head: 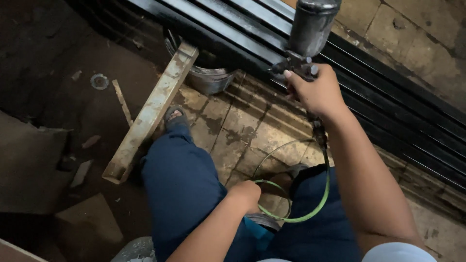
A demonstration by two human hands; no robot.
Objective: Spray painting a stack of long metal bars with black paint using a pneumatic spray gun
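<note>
Keep the right hand clenched firm on the spray gun, held upright before the black metal bars by the floor's far edge; let the left hand, closed round the green hose, feed slack clear of the knees.

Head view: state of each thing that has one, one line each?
Grey metal spray gun with top cup: upright, gripped by right hand.
Green air hose: looped, attached below gun, held by left hand.
Black metal slatted panel: lying flat.
Metal bucket: upright.
Pale metal channel bar: lying flat on floor.
</note>
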